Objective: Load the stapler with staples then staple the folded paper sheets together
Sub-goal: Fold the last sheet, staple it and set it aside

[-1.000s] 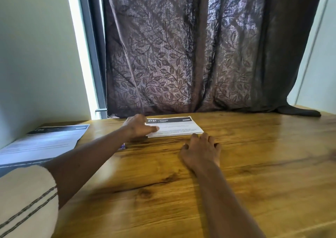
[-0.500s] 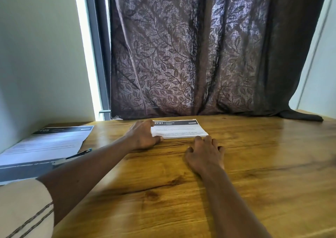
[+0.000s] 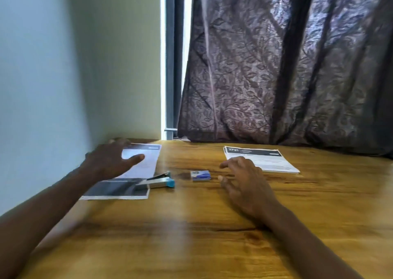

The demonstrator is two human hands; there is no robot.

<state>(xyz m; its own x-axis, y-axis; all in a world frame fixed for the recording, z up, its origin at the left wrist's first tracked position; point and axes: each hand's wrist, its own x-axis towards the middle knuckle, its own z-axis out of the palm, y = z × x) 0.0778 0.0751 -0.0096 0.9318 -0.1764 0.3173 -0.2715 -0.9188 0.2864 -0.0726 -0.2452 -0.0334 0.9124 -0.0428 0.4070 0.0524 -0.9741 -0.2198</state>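
A dark, leaf-patterned curtain is hung across the back of the scene, beside a pale wall at the left. Below them a wooden bench is spread, on which everything for the task is laid within arm's reach.

A loose printed sheet is laid flat at the left, against the wall. The folded paper sheets are stacked squarely at the far right, well apart from it, presumably set aside until the stapler is loaded.

The left hand is held over the printed sheet with its grip wide, fingers spread and nothing held. It is blurred, so whether the paper is touched cannot be told. The right hand is placed low over the bench, just in front of the folded sheets. Its grip is loose and wide, and nothing is held.

The stapler, silver with a blue end, is lying on the near corner of the printed sheet, between the two hands. The small box of staples is set just beside it on bare wood, near the right fingertips, so it is likely to be taken up first. Loading is judged not yet begun.
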